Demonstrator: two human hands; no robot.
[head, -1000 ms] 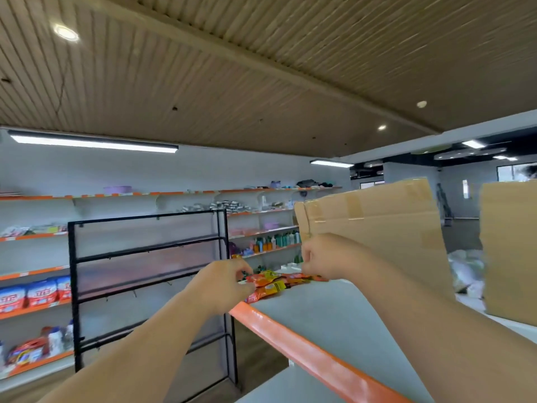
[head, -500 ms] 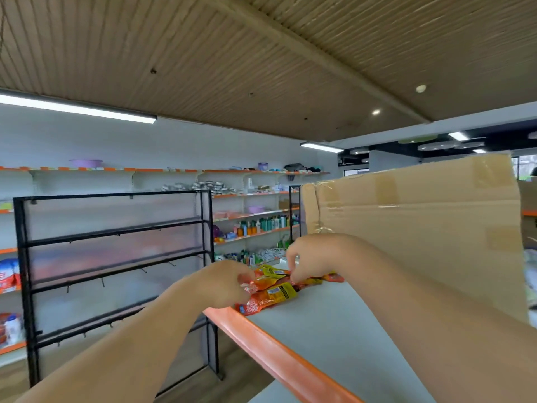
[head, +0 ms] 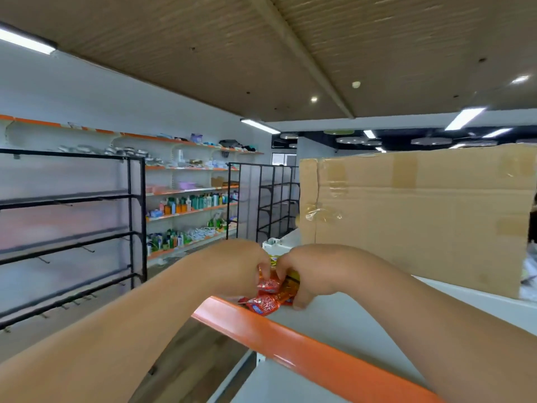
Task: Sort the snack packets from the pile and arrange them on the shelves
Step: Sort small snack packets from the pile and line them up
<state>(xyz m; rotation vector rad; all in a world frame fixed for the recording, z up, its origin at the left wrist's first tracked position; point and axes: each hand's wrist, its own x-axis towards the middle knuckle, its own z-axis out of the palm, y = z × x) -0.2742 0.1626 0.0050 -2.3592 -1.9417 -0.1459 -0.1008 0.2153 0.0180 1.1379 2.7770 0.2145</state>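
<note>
Fingers [head: 281, 271] of the right hand [head: 316, 271] are curling inward and pinching the snack packets [head: 266, 302], with the thumb tucking under their right end. The left hand [head: 232, 266] is mirroring it, its fingers curling over the packets' left end with the tips hidden. Both hands are meeting just past the near-left edge of the shelf top [head: 343, 327]. The cardboard box [head: 421, 219], taped at its seams, is standing upright on the far right of that shelf top, behind the right hand and apart from the packets. The shelf top, white, is running from near right toward far centre, with its orange lip [head: 290, 344] lying along the left side. A black wire rack [head: 136, 222] is standing at left across the aisle, and a second black rack [head: 261, 199] is standing farther back. Wall shelves [head: 191, 167] beyond are carrying bottles [head: 197, 202]. The packets, red and orange, are bunching in a small stack, with the lowest resting on the shelf top just beside the lip. Their print is too blurred to read.
</note>
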